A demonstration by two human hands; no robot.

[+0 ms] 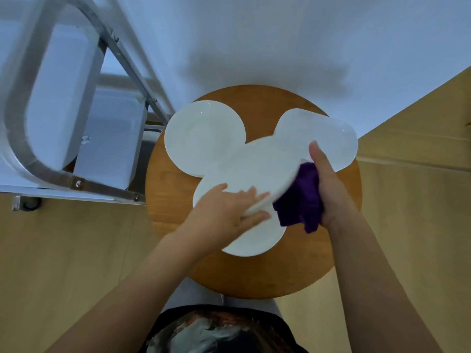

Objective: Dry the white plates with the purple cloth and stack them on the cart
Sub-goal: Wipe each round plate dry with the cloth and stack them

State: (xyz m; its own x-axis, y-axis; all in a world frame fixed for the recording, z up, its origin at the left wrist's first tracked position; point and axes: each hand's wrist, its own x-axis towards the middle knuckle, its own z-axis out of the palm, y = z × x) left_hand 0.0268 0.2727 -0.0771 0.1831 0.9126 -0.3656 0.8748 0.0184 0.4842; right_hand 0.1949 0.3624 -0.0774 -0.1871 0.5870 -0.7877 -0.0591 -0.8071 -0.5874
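Several white plates lie on a round wooden table. My left hand grips the near edge of one white plate, which is lifted and tilted above the table's middle. My right hand holds the bunched purple cloth against that plate's right rim and underside, thumb pointing away from me. Another plate lies flat at the back left, and one lies at the back right, looking blurred. A further plate lies flat under my hands. The cart, a grey metal frame, stands left of the table.
The cart holds pale plastic bins on its shelves, and a caster shows at its base. A white wall rises right behind the table. Light wooden floor lies on both sides.
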